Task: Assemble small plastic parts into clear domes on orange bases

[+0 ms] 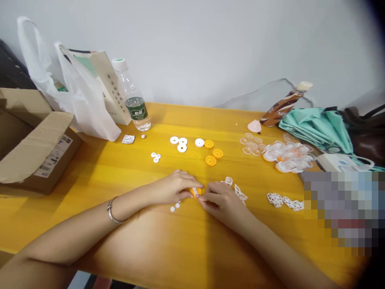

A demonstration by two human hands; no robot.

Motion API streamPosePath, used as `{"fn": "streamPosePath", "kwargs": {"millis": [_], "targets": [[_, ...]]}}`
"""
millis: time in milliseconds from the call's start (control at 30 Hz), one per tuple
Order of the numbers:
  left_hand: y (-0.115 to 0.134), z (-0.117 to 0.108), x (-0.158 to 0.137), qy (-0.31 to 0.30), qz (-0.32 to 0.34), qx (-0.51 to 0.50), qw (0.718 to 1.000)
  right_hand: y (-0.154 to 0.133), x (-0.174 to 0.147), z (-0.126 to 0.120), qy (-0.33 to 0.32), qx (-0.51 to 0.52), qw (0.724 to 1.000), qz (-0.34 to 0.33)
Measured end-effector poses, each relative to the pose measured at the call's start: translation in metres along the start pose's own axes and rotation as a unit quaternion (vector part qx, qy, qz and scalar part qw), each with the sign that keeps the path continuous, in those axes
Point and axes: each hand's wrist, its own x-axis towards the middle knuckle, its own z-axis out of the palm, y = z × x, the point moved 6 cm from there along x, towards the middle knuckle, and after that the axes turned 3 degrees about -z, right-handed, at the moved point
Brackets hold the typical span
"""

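Left hand (177, 187) and right hand (221, 199) curl around an orange disc (196, 192).

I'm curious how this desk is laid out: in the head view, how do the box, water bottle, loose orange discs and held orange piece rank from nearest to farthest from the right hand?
From the right hand:
1. Orange piece, at its fingertips.
2. Orange discs, just beyond it.
3. Water bottle, back left.
4. Box, far left.
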Motion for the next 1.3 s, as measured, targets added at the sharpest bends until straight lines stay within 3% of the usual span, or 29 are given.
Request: {"fn": "streamPosePath", "kwargs": {"millis": [133,333,600,700,833,1067,1200,1300], "targets": [[0.003,0.001,-0.003,-0.006,0.03,0.014,0.999,0.0,-0.001,0.001,-0.012,0.009,1.0,0.001],[-0.001,0.005,-0.002,0.054,0.014,0.052,0.997,-0.002,-0.001,0.001,-0.016,0.011,1.0,0.003],[-0.002,0.007,-0.003,0.081,-0.008,0.058,0.995,-0.004,-0.001,0.002,-0.017,-0.002,1.0,0.005],[-0.002,0.003,-0.003,0.065,-0.003,0.031,0.997,-0.005,-0.001,0.002,-0.006,0.001,1.0,-0.008],[0.003,0.003,-0.002,-0.008,0.022,-0.012,1.0,-0.006,-0.002,0.002,-0.006,0.019,1.0,-0.014],[0.003,0.005,-0.002,0.026,0.024,-0.004,0.999,-0.003,-0.004,-0.004,0.019,0.092,0.995,-0.021],[0.009,-0.005,-0.004,0.053,0.032,-0.01,0.998,0.01,-0.005,-0.017,0.104,0.205,0.97,0.075],[0.015,-0.015,-0.006,0.082,0.037,-0.012,0.996,0.021,-0.009,-0.019,0.164,0.302,0.92,0.187]]}}
